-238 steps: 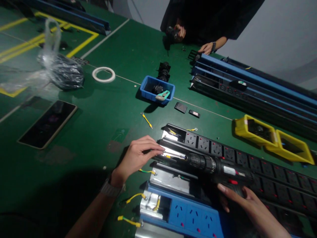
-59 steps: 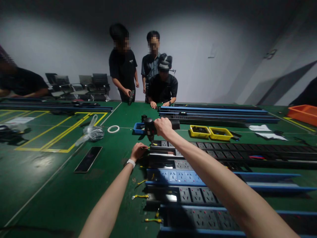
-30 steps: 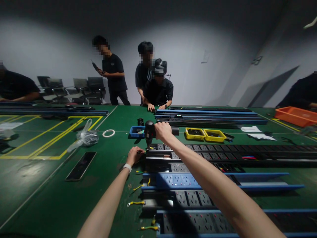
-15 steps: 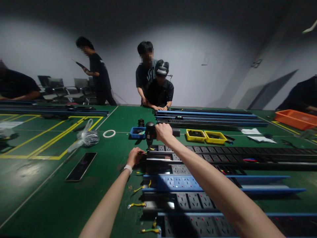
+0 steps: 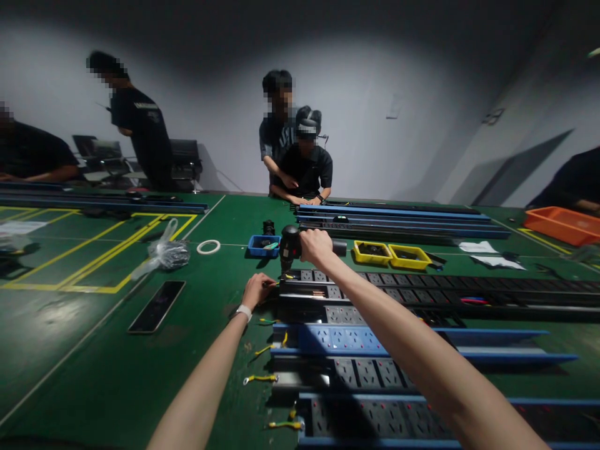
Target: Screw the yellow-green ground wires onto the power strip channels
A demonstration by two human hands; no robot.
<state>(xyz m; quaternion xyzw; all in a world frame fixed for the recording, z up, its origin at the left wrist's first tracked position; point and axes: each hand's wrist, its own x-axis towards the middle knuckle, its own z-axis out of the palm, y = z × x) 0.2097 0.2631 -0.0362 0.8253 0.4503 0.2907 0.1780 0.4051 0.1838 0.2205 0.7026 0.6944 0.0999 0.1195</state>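
Note:
A black power screwdriver (image 5: 290, 244) is gripped in my right hand (image 5: 317, 245), its bit pointing down at the left end of a socket strip (image 5: 370, 279). Just below and left of the bit, my left hand (image 5: 257, 290) pinches a short green-yellow wire (image 5: 274, 284) at that strip's end. More socket strips lie in rows nearer to me, among them a blue one (image 5: 337, 339) and a black one (image 5: 375, 419) with blue edges. Yellow-green wires with ring terminals (image 5: 260, 379) stick out from their left ends. My right forearm hides part of the strips.
A blue bin (image 5: 257, 253) and two yellow bins (image 5: 398, 262) stand beyond the strips. To the left lie a phone (image 5: 157, 306), a plastic bag (image 5: 169, 253) and a white ring (image 5: 208, 247). An orange crate (image 5: 560, 226) sits far right. Co-workers are across the table.
Both hands keep their places at the strip's end, and the screwdriver is still in my right hand. A person in the background has walked left. The view has shifted slightly.

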